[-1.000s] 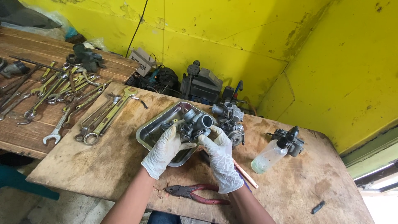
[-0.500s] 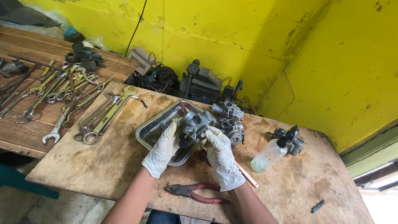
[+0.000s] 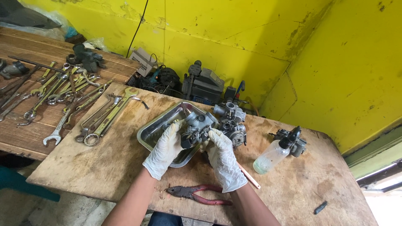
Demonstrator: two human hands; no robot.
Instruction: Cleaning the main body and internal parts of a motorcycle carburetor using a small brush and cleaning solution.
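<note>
L hand [image 3: 165,150] & R hand [image 3: 224,161] fingers grip carburetor [image 3: 196,125] over steel tray [image 3: 157,129]; tray contents hidden.

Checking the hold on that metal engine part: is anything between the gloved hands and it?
Nothing visible. The left hand and right hand both grip the engine part directly through white gloves, above the metal tray. The pliers lie apart, nearer the person.

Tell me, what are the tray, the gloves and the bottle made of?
Tray: shiny metal, likely steel; it mirrors light. Gloves on the left hand and right hand: thin white rubber, probably latex, wrinkled. Bottle: see-through plastic, it seems.
</note>
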